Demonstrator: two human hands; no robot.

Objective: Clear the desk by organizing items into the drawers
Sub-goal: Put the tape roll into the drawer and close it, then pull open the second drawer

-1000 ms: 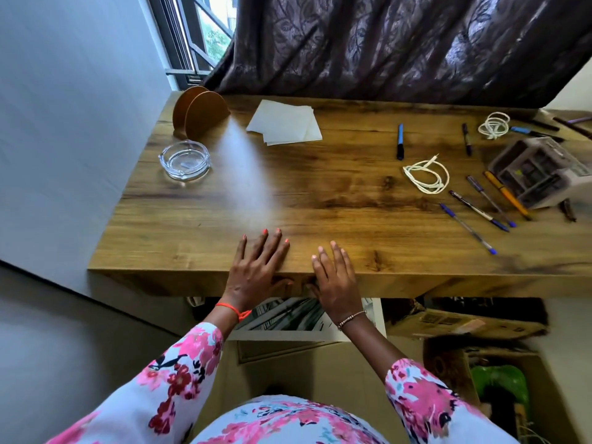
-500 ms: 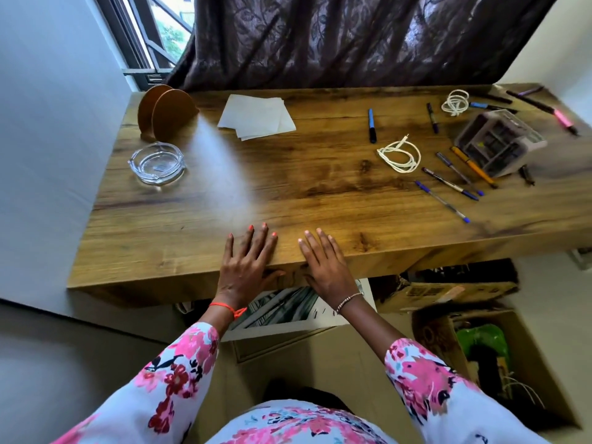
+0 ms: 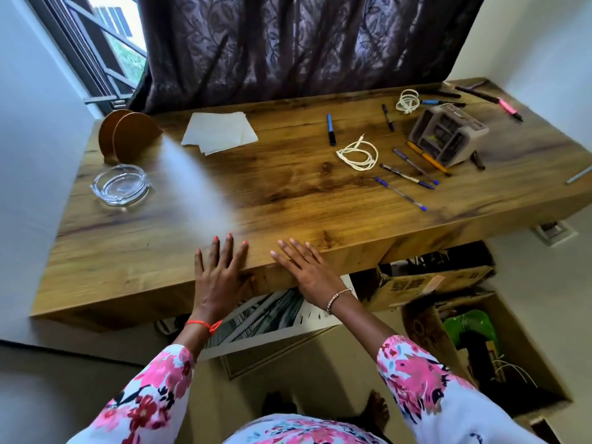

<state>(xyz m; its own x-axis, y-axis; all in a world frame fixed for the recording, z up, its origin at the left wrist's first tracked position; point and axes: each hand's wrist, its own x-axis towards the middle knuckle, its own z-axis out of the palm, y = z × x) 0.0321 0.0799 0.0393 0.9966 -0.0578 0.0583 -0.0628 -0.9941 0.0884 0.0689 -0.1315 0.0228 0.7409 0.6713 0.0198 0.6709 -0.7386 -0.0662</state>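
Note:
My left hand (image 3: 221, 270) and my right hand (image 3: 304, 267) lie flat, fingers straight, on the front edge of the wooden desk (image 3: 288, 200), holding nothing. On the right half of the desk lie several pens (image 3: 400, 192), a blue marker (image 3: 331, 129), a coiled white cable (image 3: 358, 155), a second white cable (image 3: 407, 101), a grey organiser box (image 3: 448, 136) and a pink highlighter (image 3: 509, 108). White paper sheets (image 3: 221, 132) sit at the back middle. A glass ashtray (image 3: 121, 189) and a brown holder (image 3: 128, 136) stand at the left.
A dark curtain (image 3: 304, 43) hangs behind the desk, with a window at the far left. Under the desk are a framed picture (image 3: 266, 315), cardboard boxes (image 3: 426, 280) and a green object (image 3: 471, 325). White walls close in on both sides.
The view has swung and tilted, so the desk now slants and its right end shows. Both hands stay flat on the front edge, a little further apart.

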